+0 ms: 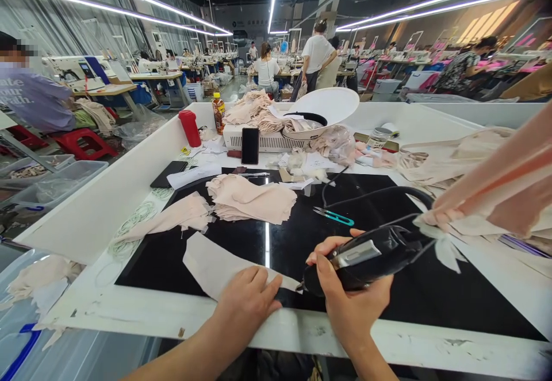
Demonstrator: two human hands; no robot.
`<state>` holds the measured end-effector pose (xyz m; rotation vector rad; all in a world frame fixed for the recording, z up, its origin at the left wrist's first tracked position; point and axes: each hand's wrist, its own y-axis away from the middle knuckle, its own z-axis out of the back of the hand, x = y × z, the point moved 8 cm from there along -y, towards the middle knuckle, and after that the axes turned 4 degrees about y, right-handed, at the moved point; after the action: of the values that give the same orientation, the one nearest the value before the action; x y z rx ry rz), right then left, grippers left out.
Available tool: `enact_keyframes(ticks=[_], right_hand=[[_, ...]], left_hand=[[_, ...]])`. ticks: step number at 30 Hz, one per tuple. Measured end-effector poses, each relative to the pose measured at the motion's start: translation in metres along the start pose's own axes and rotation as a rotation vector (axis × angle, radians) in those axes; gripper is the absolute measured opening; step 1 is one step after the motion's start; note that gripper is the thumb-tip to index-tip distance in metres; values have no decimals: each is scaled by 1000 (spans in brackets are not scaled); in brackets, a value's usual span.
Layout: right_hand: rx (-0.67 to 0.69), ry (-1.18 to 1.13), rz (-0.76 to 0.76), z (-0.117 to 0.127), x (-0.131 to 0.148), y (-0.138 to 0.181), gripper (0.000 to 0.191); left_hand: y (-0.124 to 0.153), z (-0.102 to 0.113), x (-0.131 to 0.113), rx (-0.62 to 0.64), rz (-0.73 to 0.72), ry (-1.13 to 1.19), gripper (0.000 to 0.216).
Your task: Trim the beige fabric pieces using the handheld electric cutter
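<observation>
My right hand (353, 295) is wrapped around a black corded handheld tool (383, 254) with a silver plate and a narrow metal tip. That tip meets the right end of a pale curved fabric piece (215, 263) on the black board (414, 295). Pressing flat on the same piece, my left hand (250, 297) holds nothing in its fingers. Behind it lie a stack of pale pink fabric pieces (252, 197) and a looser pink bunch (176, 217). Teal thread snips (334, 216) rest beyond the tool.
A cord (392, 190) runs from the tool across the board. Pink cloth (495, 174) hangs at the right. A phone (250, 145), red cup (190, 128) and bottle (218, 112) stand at the back. Raised white walls (107, 197) edge the table; people sew beyond.
</observation>
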<state>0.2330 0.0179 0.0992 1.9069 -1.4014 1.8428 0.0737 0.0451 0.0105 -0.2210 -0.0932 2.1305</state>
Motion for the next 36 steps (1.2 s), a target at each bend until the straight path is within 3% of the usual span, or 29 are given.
enact_keyframes(ticks=[16, 28, 36], right_hand=[[51, -47, -44, 5, -6, 7, 51], [62, -130, -94, -12, -17, 0, 54], [64, -86, -91, -9, -16, 4, 52]], left_hand=[[8, 0, -6, 52, 7, 45, 63], [10, -5, -7, 50, -11, 42, 73], [15, 8, -3, 53, 19, 130, 57]])
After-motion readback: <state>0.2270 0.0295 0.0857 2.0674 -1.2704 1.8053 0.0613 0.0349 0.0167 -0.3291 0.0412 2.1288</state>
